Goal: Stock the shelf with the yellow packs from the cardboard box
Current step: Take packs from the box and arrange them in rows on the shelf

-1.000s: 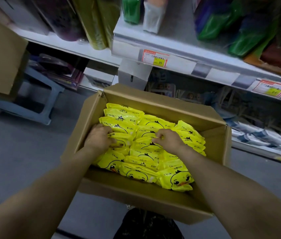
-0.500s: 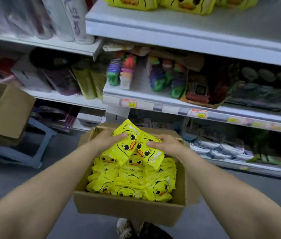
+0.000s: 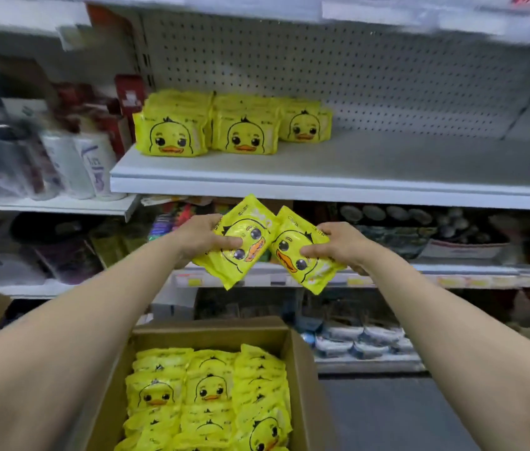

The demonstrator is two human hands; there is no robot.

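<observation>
Glossy film, matt board, painted metal

Yellow packs [image 3: 245, 242] in shiny, crinkled plastic film; cardboard box [image 3: 302, 379] plain matt brown; shelf [image 3: 338, 180] smooth pale painted metal; pegboard back [image 3: 371, 76] perforated, matt.

Yellow packs [image 3: 240, 242] bear black-outlined duck faces with orange bills; brown cardboard box [image 3: 302, 385]; white shelf [image 3: 354, 177].

A white pegboard wall [image 3: 354, 76] rises above a dim grey floor [image 3: 387, 415].

Hands raised below the shelf [image 3: 354, 172]: left hand [image 3: 200, 237] gripped one yellow pack [image 3: 257, 227], right hand [image 3: 338, 244] gripped another pack [image 3: 289, 236], both tilted, edges touching. Three stacks [image 3: 237, 128] sat on the shelf. The cardboard box [image 3: 211, 333] below held more packs [image 3: 208, 392].
</observation>
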